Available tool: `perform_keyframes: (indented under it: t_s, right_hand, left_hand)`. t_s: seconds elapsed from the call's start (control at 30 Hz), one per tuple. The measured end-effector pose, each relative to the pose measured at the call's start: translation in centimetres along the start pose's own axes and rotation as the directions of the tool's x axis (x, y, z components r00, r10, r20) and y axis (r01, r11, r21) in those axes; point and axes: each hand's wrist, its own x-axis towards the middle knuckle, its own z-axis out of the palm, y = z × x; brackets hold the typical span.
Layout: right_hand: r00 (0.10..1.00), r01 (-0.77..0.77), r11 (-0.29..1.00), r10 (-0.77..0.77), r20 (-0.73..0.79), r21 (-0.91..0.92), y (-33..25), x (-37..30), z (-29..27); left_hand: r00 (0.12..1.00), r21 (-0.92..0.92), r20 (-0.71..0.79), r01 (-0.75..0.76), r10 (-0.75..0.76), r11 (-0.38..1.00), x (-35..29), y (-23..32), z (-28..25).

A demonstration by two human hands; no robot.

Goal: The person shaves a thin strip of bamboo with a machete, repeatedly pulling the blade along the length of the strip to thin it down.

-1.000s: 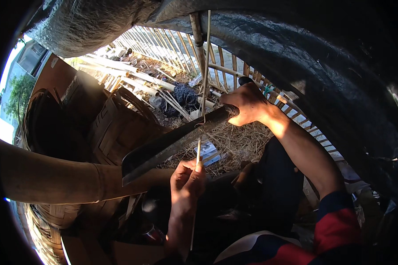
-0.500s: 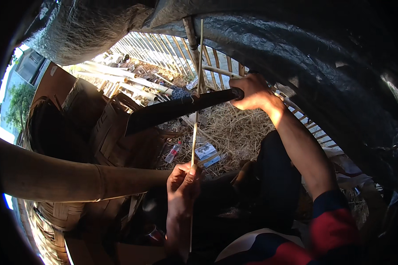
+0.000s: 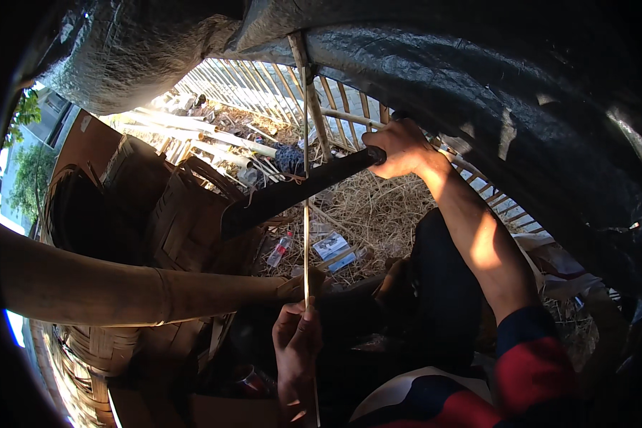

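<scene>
While the left hand (image 3: 297, 332) pinches a thin strip (image 3: 307, 250) below the machete (image 3: 282, 197), the strip's long axis rising across the machete, the right hand (image 3: 401, 148), gripping the machete's right end, looks nearer that crossing; a thick pole (image 3: 192, 294) lies below the machete.

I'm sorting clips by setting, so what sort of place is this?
Probably a makeshift outdoor workspace for bamboo or basketry: there's draped dark sheeting, woven basketwork at the left and straw-coloured shavings strewn about.
</scene>
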Motion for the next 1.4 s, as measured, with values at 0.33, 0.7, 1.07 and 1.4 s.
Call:
perform_keyframes:
  t_s: [0.33, 0.7, 1.07, 1.4]
  right_hand:
    - [0.809, -0.235, 0.917, 0.369, -0.458, 0.323, 6.4, -1.0, 1.4]
    - [0.971, -0.087, 0.843, 0.191, -0.144, 0.531, -0.8, -1.8, 1.0]
    - [0.99, 0.078, 0.609, 0.046, -0.133, 0.789, -1.5, -2.2, 0.5]
    - [0.995, -0.096, 0.235, 0.063, 0.083, 0.967, -3.2, -2.9, -1.0]
  left_hand:
    - [0.991, -0.062, -0.092, 0.095, -0.101, 0.994, -6.7, -1.6, -2.9]
    - [0.988, 0.121, 0.087, 0.12, -0.131, 0.985, 0.0, -3.5, 1.0]
    - [0.97, 0.188, 0.135, 0.175, -0.202, 0.966, -0.1, -4.7, 0.8]
    - [0.973, 0.113, 0.154, 0.155, -0.171, 0.981, 0.8, -3.5, 1.7]
